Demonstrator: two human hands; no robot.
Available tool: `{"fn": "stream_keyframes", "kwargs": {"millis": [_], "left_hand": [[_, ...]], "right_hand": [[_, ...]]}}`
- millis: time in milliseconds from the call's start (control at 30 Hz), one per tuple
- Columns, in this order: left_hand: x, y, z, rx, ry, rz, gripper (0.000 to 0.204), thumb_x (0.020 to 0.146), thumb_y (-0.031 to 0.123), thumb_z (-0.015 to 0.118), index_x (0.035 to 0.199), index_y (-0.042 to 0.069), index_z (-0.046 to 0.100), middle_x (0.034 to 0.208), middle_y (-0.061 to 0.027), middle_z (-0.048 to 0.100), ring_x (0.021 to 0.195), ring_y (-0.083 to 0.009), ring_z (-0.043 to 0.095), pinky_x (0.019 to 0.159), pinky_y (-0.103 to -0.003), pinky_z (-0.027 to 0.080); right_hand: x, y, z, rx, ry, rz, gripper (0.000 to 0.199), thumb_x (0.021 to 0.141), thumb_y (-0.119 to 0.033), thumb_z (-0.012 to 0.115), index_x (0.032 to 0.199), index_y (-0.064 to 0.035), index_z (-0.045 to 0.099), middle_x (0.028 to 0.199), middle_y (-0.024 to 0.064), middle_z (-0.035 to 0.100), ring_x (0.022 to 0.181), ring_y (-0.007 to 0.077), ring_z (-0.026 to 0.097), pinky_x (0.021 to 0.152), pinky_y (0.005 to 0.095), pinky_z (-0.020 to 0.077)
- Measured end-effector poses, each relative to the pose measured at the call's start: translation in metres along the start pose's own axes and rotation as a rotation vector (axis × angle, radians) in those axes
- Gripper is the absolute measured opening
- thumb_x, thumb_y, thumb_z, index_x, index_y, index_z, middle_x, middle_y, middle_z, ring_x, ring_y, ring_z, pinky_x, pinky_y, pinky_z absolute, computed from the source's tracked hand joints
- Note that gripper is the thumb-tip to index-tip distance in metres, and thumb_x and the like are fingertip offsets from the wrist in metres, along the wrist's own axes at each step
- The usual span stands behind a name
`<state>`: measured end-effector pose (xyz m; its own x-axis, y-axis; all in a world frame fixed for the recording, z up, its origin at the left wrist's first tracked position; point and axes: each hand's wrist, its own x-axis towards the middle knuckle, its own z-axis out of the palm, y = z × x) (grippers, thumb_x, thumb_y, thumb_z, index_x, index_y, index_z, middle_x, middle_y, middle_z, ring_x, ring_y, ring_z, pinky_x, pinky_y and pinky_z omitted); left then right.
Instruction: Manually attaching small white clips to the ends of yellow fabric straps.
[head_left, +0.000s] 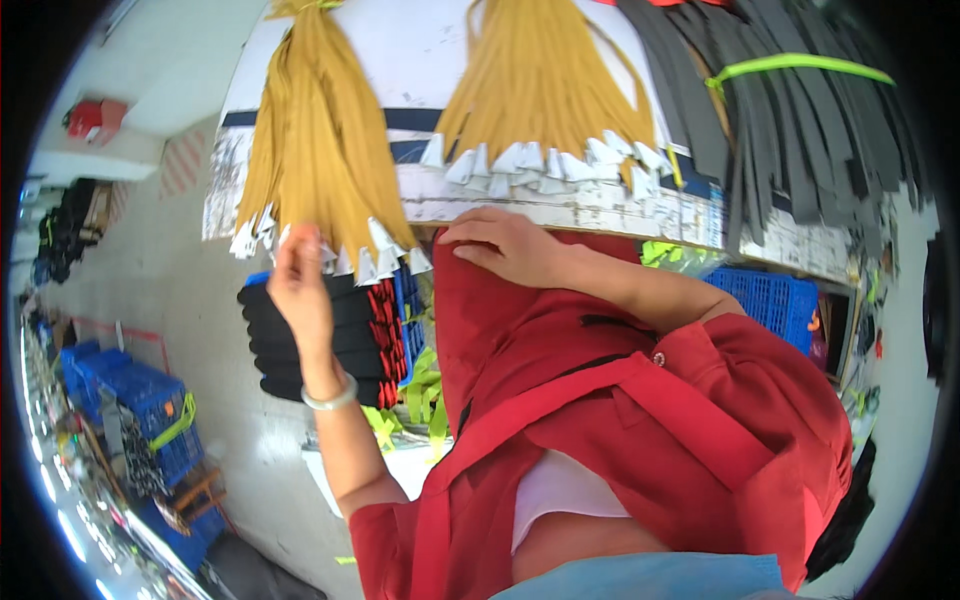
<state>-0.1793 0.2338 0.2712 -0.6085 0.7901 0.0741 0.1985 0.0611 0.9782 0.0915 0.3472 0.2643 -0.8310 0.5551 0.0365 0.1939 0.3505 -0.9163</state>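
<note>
A bundle of mustard-yellow straps [325,130] with white tips hangs over the table's front edge on the left. My left hand [300,280] is at the bundle's lower end, beside the white tips [375,260]. Its fingers are closed in a pinch and a little blurred; what they hold, if anything, I cannot make out. My right hand [505,245] lies palm down on the red apron [480,330] near the table edge, fingers extended and slightly bent, holding nothing. Above it, a second fan of yellow straps [540,80] lies on the table with white tips toward me.
Dark grey straps [800,140], tied with a lime-green band [800,63], hang over the white table [430,185] at right. Below it are a blue crate [770,305] and, left, stacked black pieces with red edges [320,340]. More blue crates [150,400] stand on the floor.
</note>
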Motion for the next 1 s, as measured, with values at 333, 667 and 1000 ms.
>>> {"fn": "stream_keyframes", "kwargs": {"millis": [333,667,1000], "left_hand": [[0.020,0.002,0.161,0.454,-0.291,0.425,0.044,0.089,0.027,0.062,0.126,0.004,0.056,0.129,-0.0201,0.051,0.119,-0.0298,0.050,0.097,-0.033,0.040],[-0.048,-0.026,0.215,0.588,-0.382,0.293,0.043,0.097,0.030,0.047,0.133,0.008,0.050,0.142,-0.0218,0.038,0.132,-0.0362,0.036,0.108,-0.050,0.021],[-0.056,-0.013,0.201,0.483,-0.407,0.181,0.043,0.097,0.024,0.049,0.135,0.004,0.046,0.137,-0.0199,0.045,0.126,-0.0304,0.044,0.105,-0.041,0.032]], "right_hand": [[-0.079,0.093,-0.170,-0.649,0.847,0.187,0.038,0.091,-0.030,0.057,0.125,-0.0132,0.059,0.130,0.0150,0.054,0.121,0.0312,0.049,0.102,0.0396,0.0367],[-0.135,0.101,-0.098,-0.617,0.663,0.165,0.048,0.089,-0.037,0.059,0.130,-0.0141,0.054,0.136,0.0132,0.048,0.128,0.0315,0.042,0.105,0.0440,0.0299],[-0.196,0.163,-0.179,-0.885,0.687,0.228,0.036,0.089,-0.017,0.056,0.124,-0.0104,0.058,0.137,0.0094,0.049,0.126,0.0287,0.044,0.102,0.0409,0.0349]]}}
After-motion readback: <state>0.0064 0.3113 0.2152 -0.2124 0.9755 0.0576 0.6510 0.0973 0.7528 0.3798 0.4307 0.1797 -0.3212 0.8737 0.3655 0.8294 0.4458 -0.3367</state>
